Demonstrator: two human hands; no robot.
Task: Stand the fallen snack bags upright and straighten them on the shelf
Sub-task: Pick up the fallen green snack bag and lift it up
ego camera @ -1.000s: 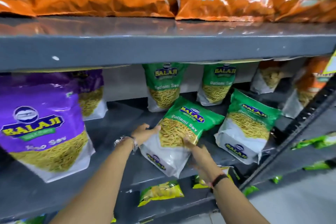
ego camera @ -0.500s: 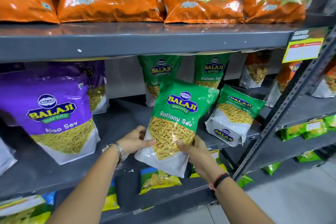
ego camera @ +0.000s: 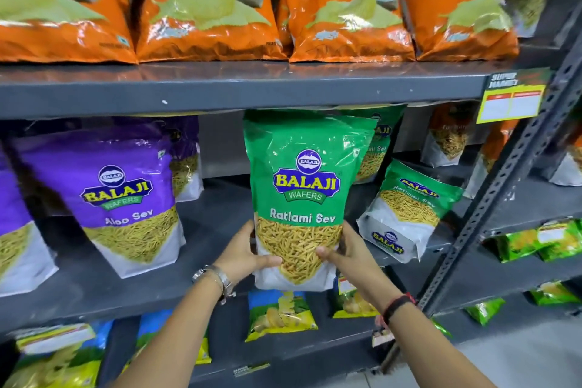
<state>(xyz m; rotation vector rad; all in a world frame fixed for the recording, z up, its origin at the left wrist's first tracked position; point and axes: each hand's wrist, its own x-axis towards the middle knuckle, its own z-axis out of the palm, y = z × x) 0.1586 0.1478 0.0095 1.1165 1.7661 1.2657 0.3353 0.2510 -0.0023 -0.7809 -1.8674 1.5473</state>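
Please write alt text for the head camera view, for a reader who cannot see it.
Both hands, left hand and right hand, hold a green Ratlami Sev bag upright at the middle shelf. To its right another green bag lies tilted back; purple Aloo Sev bags stand left.

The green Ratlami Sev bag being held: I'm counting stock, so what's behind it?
Behind the held Ratlami Sev bag, gripped by the left hand and right hand, one more green bag stands upright, mostly covered. Anything directly behind is hidden.
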